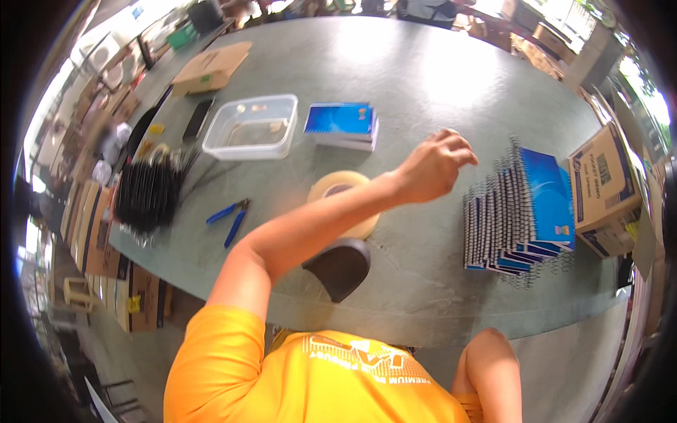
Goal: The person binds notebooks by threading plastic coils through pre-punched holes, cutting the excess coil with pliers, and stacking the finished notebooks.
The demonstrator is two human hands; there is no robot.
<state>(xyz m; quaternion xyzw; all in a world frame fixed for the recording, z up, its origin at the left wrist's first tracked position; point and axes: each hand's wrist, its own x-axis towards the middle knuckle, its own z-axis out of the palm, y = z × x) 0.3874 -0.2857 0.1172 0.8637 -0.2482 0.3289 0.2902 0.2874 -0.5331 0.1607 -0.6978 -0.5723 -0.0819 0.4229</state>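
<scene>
My left hand (437, 166) reaches across the table to the right, its fingers loosely bent and somewhat apart, with nothing visible in them. It hovers just left of a tall, uneven stack of spiral notebooks (546, 194) with blue covers and black wire coils. Of my right arm (490, 374), only a bent part shows at the lower edge; the hand is out of view. A smaller pile of blue notebooks (340, 120) stands farther back. Under my left forearm, a large roll of tape (363, 227) is partly covered, beside a dark curved object (340, 269).
A clear plastic tub (288, 134), blue-handled pliers (236, 222) and a bundle of black wire coils (148, 194) occupy the table's left side. A flat piece of cardboard (211, 67) lies at the far left. At the right edge stands an open cardboard box (603, 183).
</scene>
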